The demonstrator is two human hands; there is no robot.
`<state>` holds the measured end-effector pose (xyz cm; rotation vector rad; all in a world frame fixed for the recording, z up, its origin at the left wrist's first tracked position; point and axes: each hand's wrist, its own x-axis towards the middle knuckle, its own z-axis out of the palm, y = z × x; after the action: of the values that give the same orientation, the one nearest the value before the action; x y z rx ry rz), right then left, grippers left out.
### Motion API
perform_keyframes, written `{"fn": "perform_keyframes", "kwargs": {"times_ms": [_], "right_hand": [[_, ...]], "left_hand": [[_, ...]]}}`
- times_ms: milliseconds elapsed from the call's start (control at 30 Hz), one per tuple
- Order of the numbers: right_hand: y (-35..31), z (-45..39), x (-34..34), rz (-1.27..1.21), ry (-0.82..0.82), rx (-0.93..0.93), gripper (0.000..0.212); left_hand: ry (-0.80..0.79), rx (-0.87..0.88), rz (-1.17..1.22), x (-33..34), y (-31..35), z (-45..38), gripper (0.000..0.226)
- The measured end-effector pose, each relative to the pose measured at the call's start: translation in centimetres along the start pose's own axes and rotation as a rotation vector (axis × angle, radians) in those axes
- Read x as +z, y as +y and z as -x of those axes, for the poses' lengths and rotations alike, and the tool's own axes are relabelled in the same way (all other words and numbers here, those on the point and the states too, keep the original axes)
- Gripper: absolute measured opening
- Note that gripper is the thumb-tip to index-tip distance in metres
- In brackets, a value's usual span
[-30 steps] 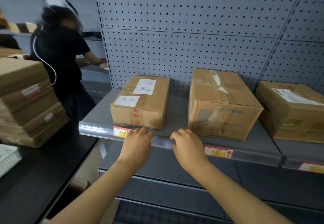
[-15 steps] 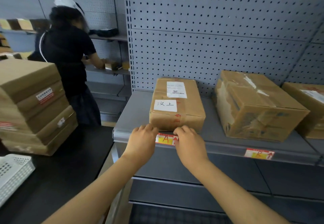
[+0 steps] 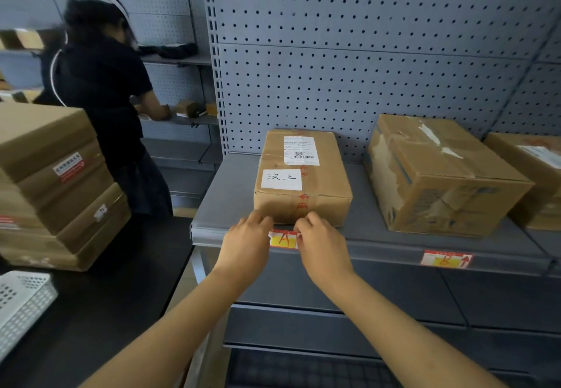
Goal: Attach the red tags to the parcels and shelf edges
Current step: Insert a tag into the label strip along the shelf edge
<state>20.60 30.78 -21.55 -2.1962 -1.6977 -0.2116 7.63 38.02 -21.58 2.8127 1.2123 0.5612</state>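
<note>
Here, a red tag (image 3: pixel 283 239) sits on the front edge of a grey shelf (image 3: pixel 212 232), directly below a small parcel (image 3: pixel 302 181), and both hands are working on it. The tag is a small rectangle with a red border, a yellow band and a hand-drawn red mark like the letter A; its left end looks slightly ragged or lifted, and its ends are hidden behind the hands. The left hand (image 3: pixel 246 243) has curled fingers at the tag's left end, and the right hand (image 3: pixel 323 246) has curled fingers pinching or pressing the right end; how firmly each holds cannot be told. To do this step well, it seems best to keep the tag level with the edge strip, centre it under the parcel, then press from the middle outward so both ends seat flat. The parcel is brown cardboard, taped, with a white shipping label and a white slip bearing handwritten characters. To its right stands a larger, scuffed parcel (image 3: pixel 440 175) with a second tag (image 3: pixel 446 258) already on the edge below it, and a third parcel (image 3: pixel 534 175) at the frame's edge. Behind is grey pegboard (image 3: pixel 364 53). On the left, a dark worktop (image 3: pixel 91 311) carries stacked boxes (image 3: pixel 51 181) and a white basket (image 3: pixel 21 302); another person (image 3: pixel 103 90) stands beyond.
</note>
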Motion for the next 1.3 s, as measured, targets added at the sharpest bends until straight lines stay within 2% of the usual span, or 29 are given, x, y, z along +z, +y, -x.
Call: {"fn": "perform_keyframes", "kwargs": {"times_ms": [200,467,767,933,1300], "right_hand": [[0.0,0.1,0.7,0.026,-0.003,0.000,0.025],[0.1,0.6,0.7,-0.011,0.028,0.013,0.022],[-0.5,0.6,1.0,0.049,0.028,0.026,0.031],[-0.3,0.1,0.7,0.037,0.013,0.011,0.021],[1.8,0.4,-0.4,0.023,0.012,0.018,0.017]], "left_hand": [[0.005,-0.035,0.059,0.7,-0.2,0.0,0.021],[0.019,-0.067,0.054,1.0,0.0,0.1,0.021],[0.047,-0.089,0.046,0.8,-0.5,0.5,0.021],[0.062,-0.124,0.087,0.8,-0.6,0.5,0.019],[0.049,0.038,0.013,0.9,0.7,0.4,0.027]]}}
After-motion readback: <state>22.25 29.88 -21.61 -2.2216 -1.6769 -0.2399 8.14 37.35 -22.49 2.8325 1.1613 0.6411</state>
